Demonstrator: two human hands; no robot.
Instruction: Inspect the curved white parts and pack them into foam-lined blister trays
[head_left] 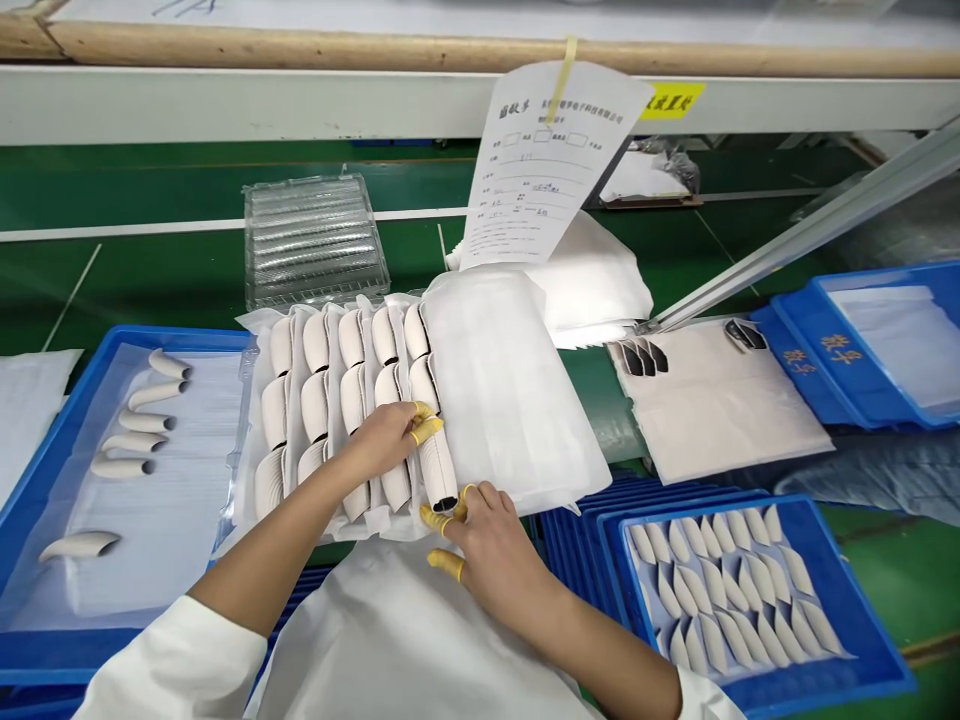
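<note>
My left hand (382, 440) and my right hand (487, 540) wear yellow finger cots and hold a cream curved tube (437, 465) with a black open end. Its upper end is under my left fingers, and my right fingers pinch it near the lower end. The tube lies on a white foam-sleeve pack (337, 400) with several rows of similar cream pieces standing in its pockets. My left hand partly hides the lower rows. A white padded sheet (510, 390) lies folded out to the pack's right.
A blue tray (67, 440) at left holds several loose cream pieces on a white sheet. Another blue tray (840, 570) at lower right holds several rows of them. A clear plastic blister tray (315, 240), a printed paper form (551, 160), a metal rail (795, 235) and stacked blue trays surround the work.
</note>
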